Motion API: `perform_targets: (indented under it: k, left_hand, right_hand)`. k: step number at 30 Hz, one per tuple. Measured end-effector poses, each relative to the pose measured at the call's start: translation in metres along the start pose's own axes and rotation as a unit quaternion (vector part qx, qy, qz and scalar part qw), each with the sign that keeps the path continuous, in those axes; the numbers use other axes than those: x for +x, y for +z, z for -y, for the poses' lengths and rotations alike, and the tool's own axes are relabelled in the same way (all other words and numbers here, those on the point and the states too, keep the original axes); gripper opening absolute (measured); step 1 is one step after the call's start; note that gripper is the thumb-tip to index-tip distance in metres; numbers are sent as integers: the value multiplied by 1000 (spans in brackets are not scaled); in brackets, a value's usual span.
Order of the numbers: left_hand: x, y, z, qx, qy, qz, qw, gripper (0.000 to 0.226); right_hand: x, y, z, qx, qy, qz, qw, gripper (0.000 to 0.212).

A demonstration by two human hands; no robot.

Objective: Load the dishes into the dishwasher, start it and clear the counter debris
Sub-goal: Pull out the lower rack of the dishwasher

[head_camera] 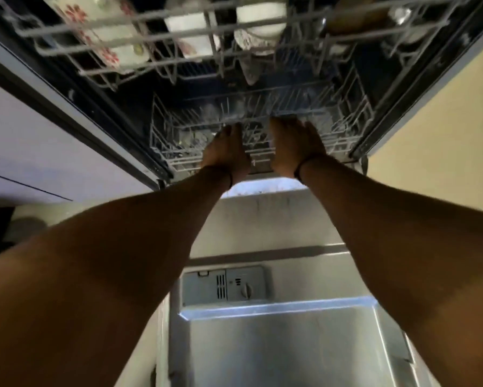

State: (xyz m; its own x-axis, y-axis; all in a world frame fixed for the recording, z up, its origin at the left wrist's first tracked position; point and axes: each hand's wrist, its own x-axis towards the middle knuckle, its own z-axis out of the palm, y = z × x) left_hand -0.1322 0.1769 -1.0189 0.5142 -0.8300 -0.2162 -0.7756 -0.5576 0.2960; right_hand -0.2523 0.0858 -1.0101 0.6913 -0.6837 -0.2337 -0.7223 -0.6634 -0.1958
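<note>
Dishwasher [262, 247] open, door [276, 344] down, dispenser [223, 284] showing; no legible writing. Top rack [162, 32] holds floral cups [100, 32]. Left hand [226, 150] and right hand [296, 148] on lower rack [173, 141] front, fingers curled over its rail.

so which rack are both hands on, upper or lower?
The lower rack: the left hand and right hand rest on its front edge. The upper rack, holding floral dishes, sits above them, untouched.

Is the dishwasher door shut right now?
No, the dishwasher door lies folded down and open, and both hands, left hand and right hand, rest on the lower rack.
</note>
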Motion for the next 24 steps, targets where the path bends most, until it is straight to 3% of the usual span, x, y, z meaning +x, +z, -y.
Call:
perform_targets:
  k: [5, 11, 17, 24]
  left_hand:
    - [-25, 31, 5, -24, -4, -75, 997, 44]
    - [-75, 40, 5, 22, 4, -79, 997, 34]
    - [-147, 44, -2, 18, 12, -31, 999, 36]
    - [-244, 57, -26, 6, -60, 36, 997, 47]
  right_hand:
    - [-17, 35, 6, 65, 7, -62, 996, 64]
    - [-76, 39, 13, 105, 10, -73, 992, 24]
    - [-141, 41, 16, 128, 22, 23, 991, 29]
    - [-235, 59, 15, 156, 48, 73, 984, 25]
